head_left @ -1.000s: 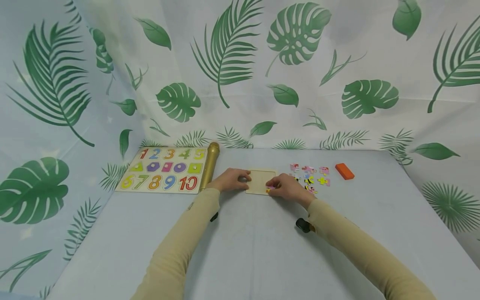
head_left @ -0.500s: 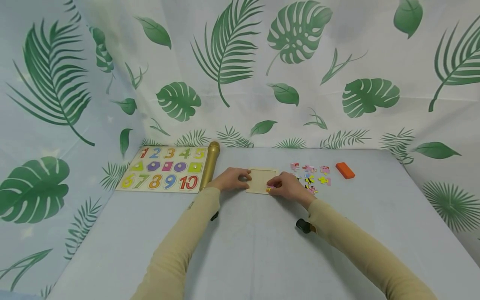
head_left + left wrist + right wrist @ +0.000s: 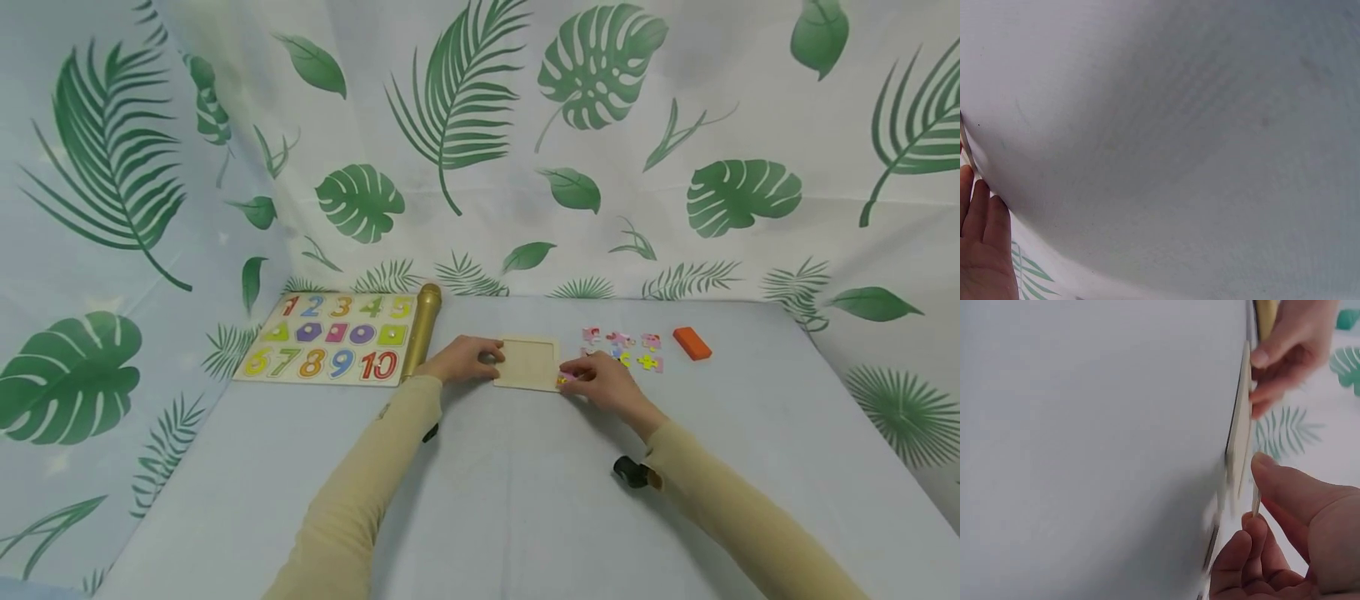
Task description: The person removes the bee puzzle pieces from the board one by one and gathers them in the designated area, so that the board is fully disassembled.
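A square wooden puzzle tray [image 3: 527, 364] with a raised rim lies on the table, its recess showing bare wood. My left hand [image 3: 471, 359] rests thumb and fingertips against the tray's left edge; in the left wrist view its outer fingers look fairly straight. Just off the tray's lower right corner, my right hand [image 3: 602, 382] pinches a pink and yellow jigsaw piece [image 3: 567, 379] between thumb and fingers. The right wrist view shows that piece [image 3: 1256, 501] edge-on. More jigsaw pieces [image 3: 650, 362] lie right of the tray, some hidden behind the right hand.
At the left is a number-and-shape peg board [image 3: 322, 340], with a gold microphone-shaped object [image 3: 422, 329] along its right side. An orange block [image 3: 692, 343] lies beyond the loose pieces. A leaf-print cloth [image 3: 480, 150] hangs behind the table.
My right hand has shifted right with the jigsaw piece, from over the tray's lower right corner to just outside its edge. The left hand stays at the tray's left edge.
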Motion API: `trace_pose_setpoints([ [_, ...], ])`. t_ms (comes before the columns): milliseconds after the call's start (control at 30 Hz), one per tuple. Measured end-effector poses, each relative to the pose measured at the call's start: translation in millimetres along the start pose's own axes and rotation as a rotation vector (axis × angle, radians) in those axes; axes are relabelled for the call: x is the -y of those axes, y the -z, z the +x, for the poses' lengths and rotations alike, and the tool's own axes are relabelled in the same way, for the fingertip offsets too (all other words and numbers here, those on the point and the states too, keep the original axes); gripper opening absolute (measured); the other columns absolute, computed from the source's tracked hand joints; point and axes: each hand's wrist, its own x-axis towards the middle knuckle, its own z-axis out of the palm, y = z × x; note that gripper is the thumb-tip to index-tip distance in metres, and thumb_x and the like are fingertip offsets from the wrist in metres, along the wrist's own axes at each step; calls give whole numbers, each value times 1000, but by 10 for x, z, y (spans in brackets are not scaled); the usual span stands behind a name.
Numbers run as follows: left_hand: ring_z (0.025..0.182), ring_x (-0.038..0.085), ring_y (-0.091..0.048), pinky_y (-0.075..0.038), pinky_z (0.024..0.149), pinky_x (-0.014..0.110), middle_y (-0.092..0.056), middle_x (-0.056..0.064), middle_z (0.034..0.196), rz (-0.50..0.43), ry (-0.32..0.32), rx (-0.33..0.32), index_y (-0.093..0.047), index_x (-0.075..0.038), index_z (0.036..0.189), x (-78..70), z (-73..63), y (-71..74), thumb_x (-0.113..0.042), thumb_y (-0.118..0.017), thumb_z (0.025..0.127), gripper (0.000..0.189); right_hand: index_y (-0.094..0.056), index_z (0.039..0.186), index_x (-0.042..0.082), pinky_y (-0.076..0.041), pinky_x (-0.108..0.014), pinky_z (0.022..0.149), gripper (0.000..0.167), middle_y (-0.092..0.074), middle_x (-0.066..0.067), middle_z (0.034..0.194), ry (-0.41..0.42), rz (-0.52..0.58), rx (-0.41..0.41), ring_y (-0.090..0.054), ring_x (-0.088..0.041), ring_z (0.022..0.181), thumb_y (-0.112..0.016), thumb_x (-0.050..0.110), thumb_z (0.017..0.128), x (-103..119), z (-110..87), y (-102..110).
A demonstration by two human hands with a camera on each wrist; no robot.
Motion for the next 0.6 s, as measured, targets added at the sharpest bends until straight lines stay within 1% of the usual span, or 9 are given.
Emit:
trace_pose_setpoints([
  [133,135,21,-45,-34,113,31,-52,5,144,2,1,5,-69,-9,121,-1,3,-4,-19,-73,89,33,-67,125,8,-47,-31,72,40,-59,-11,108,-65,28,-26,-51,-26,95,-72,26,90,-193,-159,155],
  [233,135,21,-45,-34,113,31,-51,5,144,-2,-1,6,-69,-9,121,0,1,-3,-19,-73,89,33,-66,127,8,-47,-31,72,43,-56,-13,112,-113,29,-40,-51,-27,97,-72,29,90,-341,-265,306],
  [367,135,21,-45,-34,113,31,-51,5,145,-5,2,0,-69,-9,120,11,-4,3,-19,-73,89,33,-65,127,4,-47,-31,72,46,-55,-17,116,-131,4,-57,-52,-29,98,-72,29,89,-520,-363,499],
  [500,135,21,-45,-34,113,31,-51,5,145,0,-2,0,-68,-9,120,19,-1,-3,-19,-73,89,33,-64,127,3,-48,-29,71,46,-59,-18,116,-156,-35,-39,-53,-28,96,-71,29,90,-696,-404,640],
  [600,135,21,-45,-34,113,31,-51,5,145,-5,-4,0,-68,-9,120,20,5,-14,-19,-73,89,32,-64,126,2,-48,-29,70,45,-61,-18,114,-165,-55,-4,-53,-28,95,-71,29,90,-796,-416,700],
])
